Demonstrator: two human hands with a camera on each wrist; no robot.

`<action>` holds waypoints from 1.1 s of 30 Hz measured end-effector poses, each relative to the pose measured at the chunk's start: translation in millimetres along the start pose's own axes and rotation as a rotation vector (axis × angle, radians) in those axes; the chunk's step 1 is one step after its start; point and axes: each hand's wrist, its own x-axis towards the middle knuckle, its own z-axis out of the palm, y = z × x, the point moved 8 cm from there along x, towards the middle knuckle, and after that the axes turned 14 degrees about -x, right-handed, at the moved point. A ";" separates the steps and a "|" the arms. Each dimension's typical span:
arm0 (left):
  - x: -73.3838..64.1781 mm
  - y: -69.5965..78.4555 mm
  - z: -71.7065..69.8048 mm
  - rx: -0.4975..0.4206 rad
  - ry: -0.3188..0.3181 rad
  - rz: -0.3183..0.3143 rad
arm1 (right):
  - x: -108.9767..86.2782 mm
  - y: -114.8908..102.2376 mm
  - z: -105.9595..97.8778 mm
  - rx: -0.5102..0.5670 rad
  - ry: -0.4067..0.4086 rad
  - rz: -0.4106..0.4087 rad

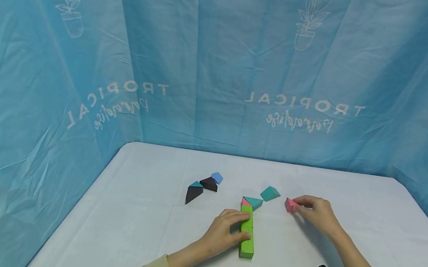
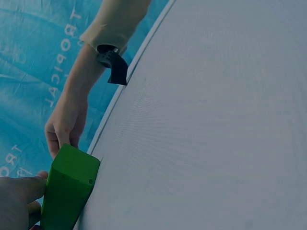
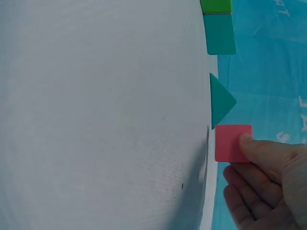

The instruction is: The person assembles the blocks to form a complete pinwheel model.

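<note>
My left hand point(image 1: 224, 233) rests on a row of green blocks point(image 1: 247, 248), its thumb and index fingertips spaced apart along the top. In the left wrist view, the thumb touches the near green block point(image 2: 72, 179). A pink triangular block point(image 1: 246, 201) and a teal triangular block point(image 1: 254, 201) adjoin the row's far end. At the right, my right hand point(image 1: 320, 215) pinches another pink block point(image 1: 289, 205) between thumb and fingers. This pink block point(image 3: 227, 143) shows a square face in the right wrist view. Left of it stands a separate teal triangular block point(image 1: 270, 193).
Toward the back left lie dark triangular blocks point(image 1: 193, 194), one with a teal piece point(image 1: 196, 184) against it, and a blue block point(image 1: 217, 178). A white cloth covers the table point(image 1: 135, 214). Blue printed curtains point(image 1: 224, 61) hang round its back and sides.
</note>
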 end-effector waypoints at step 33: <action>0.9 1.5 -0.7 0.005 -0.003 0.047 | 66.8 -77.5 23.7 0.127 -0.023 -0.167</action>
